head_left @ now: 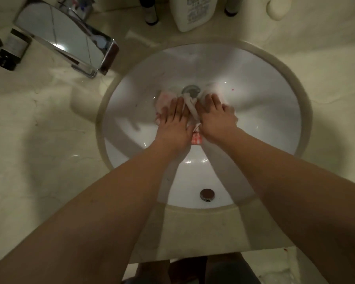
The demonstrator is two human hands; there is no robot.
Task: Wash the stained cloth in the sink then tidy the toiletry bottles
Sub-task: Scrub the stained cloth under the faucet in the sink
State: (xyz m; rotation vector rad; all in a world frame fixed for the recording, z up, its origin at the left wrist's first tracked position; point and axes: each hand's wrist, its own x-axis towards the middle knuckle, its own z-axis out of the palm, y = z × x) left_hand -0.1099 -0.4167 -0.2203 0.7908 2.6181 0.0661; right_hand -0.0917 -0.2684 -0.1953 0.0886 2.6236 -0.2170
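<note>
My forearms filled the near edge of the view, both reaching fwd and down into the basin. Left hand (173, 121) lay flat, fingers straight and spread, palm down on the wet white cloth with red-pink stains (193, 111). Right hand (215, 117) did the same just beside it, fingers straight, pressing, not curled round anything. Between the two hands a ridge of cloth was bunched up, its long axis running away from me, from a red-patterned corner near my wrists to the round metal drain (191, 90) just past my fingertips. Rest of the cloth spread out under and to the left of the left hand, so the cloth was below both palms, about equally near each.

Round white ceramic sink (264, 99) held it all; small chrome overflow cap (207, 194) on the near wall. Chrome tap (68, 37) stood back-left. Toiletry bottles untouched: small dark bottle lying on its side (12, 49) far left on the counter, big white bottle (193, 13) upright at the back. Washing step only, I'd judge.
</note>
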